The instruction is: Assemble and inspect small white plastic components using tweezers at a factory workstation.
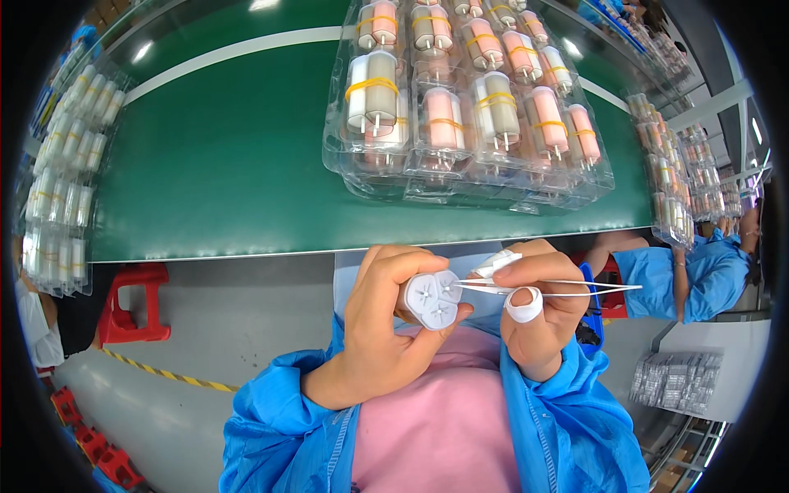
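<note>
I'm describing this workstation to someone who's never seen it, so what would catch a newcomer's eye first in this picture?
First, the two hands low in the centre: the left hand grips a white bundle of three cylinders end-on, while the right hand, with a white finger cot, points slim metal tweezers at it. Next, the stack of clear trays holding pink and grey rubber-banded bundles, up on the green table.
</note>
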